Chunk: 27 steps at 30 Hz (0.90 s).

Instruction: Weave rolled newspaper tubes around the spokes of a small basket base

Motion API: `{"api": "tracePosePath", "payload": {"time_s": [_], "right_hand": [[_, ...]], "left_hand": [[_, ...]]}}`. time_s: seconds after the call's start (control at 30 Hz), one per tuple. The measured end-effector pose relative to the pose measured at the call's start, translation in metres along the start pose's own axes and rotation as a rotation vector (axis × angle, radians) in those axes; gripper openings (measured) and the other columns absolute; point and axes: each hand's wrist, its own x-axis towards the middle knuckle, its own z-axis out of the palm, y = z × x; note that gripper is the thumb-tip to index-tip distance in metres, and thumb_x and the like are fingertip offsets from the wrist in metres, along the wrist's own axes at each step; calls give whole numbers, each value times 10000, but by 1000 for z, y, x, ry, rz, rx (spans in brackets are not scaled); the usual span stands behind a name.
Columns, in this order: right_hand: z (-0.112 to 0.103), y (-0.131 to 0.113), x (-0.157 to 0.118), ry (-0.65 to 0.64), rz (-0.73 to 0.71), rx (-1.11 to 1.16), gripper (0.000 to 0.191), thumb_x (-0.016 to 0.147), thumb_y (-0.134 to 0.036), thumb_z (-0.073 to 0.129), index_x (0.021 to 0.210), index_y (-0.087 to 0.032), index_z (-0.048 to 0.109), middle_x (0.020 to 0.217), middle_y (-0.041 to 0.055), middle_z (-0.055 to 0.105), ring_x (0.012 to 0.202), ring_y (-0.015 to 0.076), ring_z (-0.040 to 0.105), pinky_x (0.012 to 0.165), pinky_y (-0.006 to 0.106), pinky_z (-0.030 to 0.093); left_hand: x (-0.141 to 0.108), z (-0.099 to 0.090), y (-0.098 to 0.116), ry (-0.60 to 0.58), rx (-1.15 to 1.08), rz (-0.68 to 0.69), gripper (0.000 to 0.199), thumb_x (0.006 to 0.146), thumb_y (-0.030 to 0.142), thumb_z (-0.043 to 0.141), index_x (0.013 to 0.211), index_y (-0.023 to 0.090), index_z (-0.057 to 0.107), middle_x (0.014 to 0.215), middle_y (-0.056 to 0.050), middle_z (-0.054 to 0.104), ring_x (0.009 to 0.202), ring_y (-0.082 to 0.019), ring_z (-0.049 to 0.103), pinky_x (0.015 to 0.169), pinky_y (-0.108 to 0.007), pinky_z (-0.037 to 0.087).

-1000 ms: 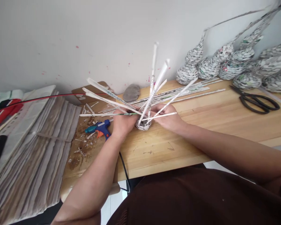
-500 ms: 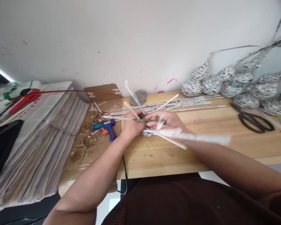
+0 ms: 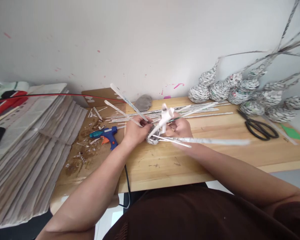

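Between my hands sits a small woven paper piece [image 3: 153, 138], with several rolled paper sticks jutting out of it in all directions. My left hand [image 3: 137, 130] is closed on its left side, thumb and fingers at the rim beside two sticks that slant up to the left. At the right side, my right hand [image 3: 178, 126] has its fingers bent around a rolled paper stick [image 3: 190, 109] that points right. A pale stick [image 3: 164, 121] rises toward the camera and partly hides the right fingers. Another long stick [image 3: 212, 141] reaches right over my right wrist, its tip blurred.
Loose paper sticks [image 3: 207, 115] lie behind my hands. A blue glue gun [image 3: 111, 136] rests on scrap-strewn cardboard at left, near a tall newspaper stack [image 3: 52, 143]. Black scissors [image 3: 261, 130] and several woven gourd shapes [image 3: 200, 93] are at right. A grey stone-like lump [image 3: 143, 102] stands behind.
The view has shifted slightly right. My right hand has moved a little away from my left, uncovering more of the woven piece. The sticks around it have changed direction.
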Motion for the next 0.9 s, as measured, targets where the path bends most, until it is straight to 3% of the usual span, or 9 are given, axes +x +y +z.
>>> {"api": "tracePosePath", "payload": {"time_s": [0.1, 0.17, 0.23, 0.4, 0.57, 0.73, 0.9], "right_hand": [[-1, 6, 1, 0, -46, -29, 163, 865, -374, 649, 875, -221, 593, 866, 45, 672, 769, 195, 667, 687, 335, 565], [0, 7, 1, 10, -121, -65, 124, 841, -325, 677, 848, -221, 610, 939, 65, 687, 922, 231, 672, 842, 387, 559], [1, 6, 1, 18, -128, -34, 119, 826, -312, 693, 847, -220, 621, 967, 71, 694, 964, 238, 671, 891, 391, 549], [6, 10, 6, 55, 96, 249, 268, 775, -407, 736, 853, -226, 555, 861, 30, 680, 796, 185, 675, 748, 329, 568], [6, 16, 12, 74, 129, 309, 344, 734, -432, 761, 853, -218, 519, 800, -5, 633, 726, 135, 629, 693, 281, 539], [2, 16, 13, 20, 188, 342, 379, 740, -457, 768, 925, -223, 535, 715, -34, 616, 546, 113, 577, 471, 241, 471], [0, 13, 13, -12, 199, 330, 341, 711, -450, 800, 827, -208, 590, 737, -7, 678, 606, 141, 630, 553, 288, 535]], "left_hand": [[1, 0, -1, -23, -40, -37, 121, 690, 226, 679, 790, 168, 711, 653, -2, 684, 595, -150, 607, 581, -252, 479], [2, 0, -4, -42, -50, -46, 127, 695, 230, 674, 797, 162, 709, 652, -3, 686, 586, -144, 601, 572, -244, 477], [2, 0, -6, -42, -64, -46, 138, 701, 231, 672, 814, 160, 709, 664, -4, 695, 593, -144, 610, 576, -241, 482], [1, 3, -10, -47, -81, -41, 113, 721, 241, 684, 804, 166, 700, 683, -11, 711, 613, -156, 636, 578, -244, 484], [0, 1, -7, -40, -24, 9, 77, 749, 211, 642, 802, 170, 681, 656, -4, 686, 592, -154, 612, 568, -247, 466], [-2, -1, -1, -72, 1, 103, 93, 735, 149, 612, 783, 178, 686, 683, 3, 680, 622, -150, 605, 596, -245, 469], [-5, -1, 3, -77, 39, 181, 118, 731, 125, 598, 749, 192, 693, 730, -5, 705, 681, -158, 629, 632, -247, 481]]}}
